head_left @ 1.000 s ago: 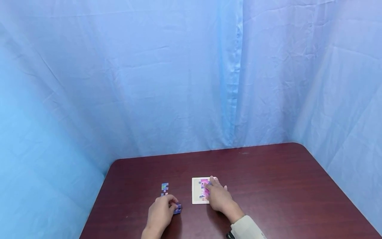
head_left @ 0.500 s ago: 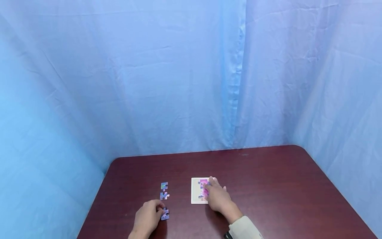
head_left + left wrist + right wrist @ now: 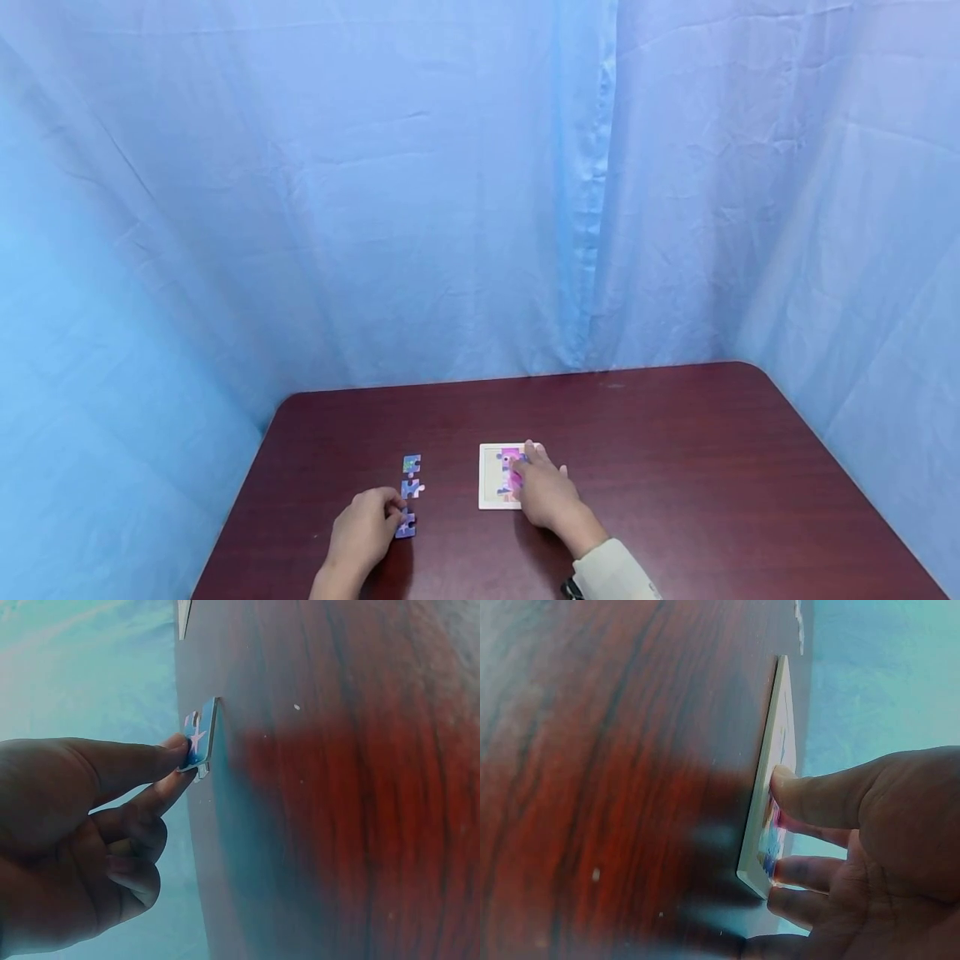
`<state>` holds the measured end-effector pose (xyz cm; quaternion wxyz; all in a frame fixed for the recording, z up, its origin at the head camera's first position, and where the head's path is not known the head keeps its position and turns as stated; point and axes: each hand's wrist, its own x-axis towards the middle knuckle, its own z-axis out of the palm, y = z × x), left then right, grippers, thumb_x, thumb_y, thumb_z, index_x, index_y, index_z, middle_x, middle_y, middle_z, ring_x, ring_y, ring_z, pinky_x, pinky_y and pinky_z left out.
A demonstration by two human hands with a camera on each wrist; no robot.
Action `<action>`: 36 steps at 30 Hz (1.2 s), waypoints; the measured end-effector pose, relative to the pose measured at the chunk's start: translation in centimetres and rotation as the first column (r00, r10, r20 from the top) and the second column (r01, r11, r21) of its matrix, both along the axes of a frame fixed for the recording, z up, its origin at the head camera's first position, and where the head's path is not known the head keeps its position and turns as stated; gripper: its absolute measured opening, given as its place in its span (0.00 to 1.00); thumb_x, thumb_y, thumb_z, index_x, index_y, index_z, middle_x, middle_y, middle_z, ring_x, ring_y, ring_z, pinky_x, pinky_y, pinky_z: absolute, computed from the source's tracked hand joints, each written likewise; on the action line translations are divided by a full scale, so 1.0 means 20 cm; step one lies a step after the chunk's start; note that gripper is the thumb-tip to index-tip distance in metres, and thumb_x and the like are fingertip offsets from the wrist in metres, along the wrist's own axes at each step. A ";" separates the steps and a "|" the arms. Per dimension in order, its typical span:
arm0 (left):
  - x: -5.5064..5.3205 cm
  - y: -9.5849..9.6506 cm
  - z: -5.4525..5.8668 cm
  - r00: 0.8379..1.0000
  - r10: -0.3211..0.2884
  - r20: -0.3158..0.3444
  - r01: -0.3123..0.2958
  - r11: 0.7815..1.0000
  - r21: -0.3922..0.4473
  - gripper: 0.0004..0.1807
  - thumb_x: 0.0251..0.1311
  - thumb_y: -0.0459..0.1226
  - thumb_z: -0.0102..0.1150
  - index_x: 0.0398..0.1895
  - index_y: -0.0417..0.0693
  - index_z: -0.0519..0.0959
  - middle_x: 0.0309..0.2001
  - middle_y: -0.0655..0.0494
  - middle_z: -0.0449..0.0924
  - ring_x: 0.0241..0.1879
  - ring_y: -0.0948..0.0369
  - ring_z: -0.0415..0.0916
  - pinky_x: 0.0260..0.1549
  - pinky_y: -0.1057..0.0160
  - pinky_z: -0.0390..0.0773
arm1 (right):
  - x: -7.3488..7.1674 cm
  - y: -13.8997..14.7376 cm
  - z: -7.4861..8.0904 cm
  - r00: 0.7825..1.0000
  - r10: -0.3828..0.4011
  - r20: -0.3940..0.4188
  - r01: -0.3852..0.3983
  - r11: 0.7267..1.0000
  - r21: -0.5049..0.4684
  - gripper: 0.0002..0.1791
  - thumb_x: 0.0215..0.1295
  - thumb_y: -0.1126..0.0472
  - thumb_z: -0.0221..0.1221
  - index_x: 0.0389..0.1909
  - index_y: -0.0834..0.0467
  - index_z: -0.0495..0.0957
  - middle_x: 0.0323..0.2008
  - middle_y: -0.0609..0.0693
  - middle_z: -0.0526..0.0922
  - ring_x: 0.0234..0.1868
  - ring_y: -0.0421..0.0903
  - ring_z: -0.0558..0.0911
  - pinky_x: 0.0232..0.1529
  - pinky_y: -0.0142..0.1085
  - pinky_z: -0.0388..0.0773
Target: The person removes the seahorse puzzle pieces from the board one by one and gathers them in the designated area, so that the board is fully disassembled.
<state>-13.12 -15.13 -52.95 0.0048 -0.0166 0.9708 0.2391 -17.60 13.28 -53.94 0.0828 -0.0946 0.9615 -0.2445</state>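
Between thumb and fingertips, my left hand (image 3: 363, 527) pinches a blue-purple jigsaw piece (image 3: 406, 525) with a pink star on it. The left wrist view shows the same jigsaw piece (image 3: 199, 739) at a tilt, close to the tabletop. Two more pieces lie just beyond that hand: a blue one with a green patch (image 3: 412, 464) and a blue-pink one (image 3: 411, 489). My right hand (image 3: 551, 497) rests with extended fingers on a white-rimmed puzzle tray (image 3: 491, 505). Pink and purple pieces (image 3: 511, 479) fill its middle; the hand hides its right side.
The dark red-brown wooden table (image 3: 660, 467) carries everything. Its rounded far edge meets light blue curtains (image 3: 420, 250), which also hang along both sides. A pale sleeve (image 3: 615, 571) covers the right forearm.
My left hand has moved left with the star piece, away from the tray, to just below the two loose pieces. The right hand has stayed on the tray.
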 end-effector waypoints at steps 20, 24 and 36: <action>-0.06 0.02 -0.01 1.000 -0.012 -0.002 0.012 1.000 -0.020 0.03 0.60 0.34 0.72 0.36 0.51 0.87 0.26 0.66 0.81 0.25 0.67 0.73 0.27 0.58 0.73 | 0.00 -0.01 0.00 1.000 -0.009 -0.001 0.009 1.000 0.014 0.24 0.69 0.63 0.65 0.66 0.60 0.80 0.79 0.65 0.65 0.82 0.64 0.62 0.71 0.74 0.62; -0.06 0.02 -0.01 0.999 -0.015 -0.039 0.014 0.999 -0.041 0.06 0.59 0.36 0.74 0.38 0.52 0.86 0.32 0.63 0.83 0.31 0.64 0.80 0.30 0.54 0.78 | 0.00 -0.01 0.01 1.000 -0.008 -0.004 0.008 1.000 0.013 0.24 0.70 0.63 0.65 0.66 0.60 0.80 0.79 0.65 0.65 0.82 0.63 0.62 0.71 0.74 0.62; -0.02 0.10 -0.01 0.987 -0.061 -0.149 0.065 0.998 0.021 0.09 0.58 0.38 0.76 0.41 0.53 0.87 0.41 0.60 0.85 0.40 0.59 0.86 0.34 0.54 0.82 | 0.00 -0.01 0.00 1.000 -0.004 -0.013 0.004 1.000 0.004 0.24 0.68 0.63 0.67 0.64 0.61 0.80 0.78 0.67 0.66 0.82 0.64 0.63 0.69 0.75 0.64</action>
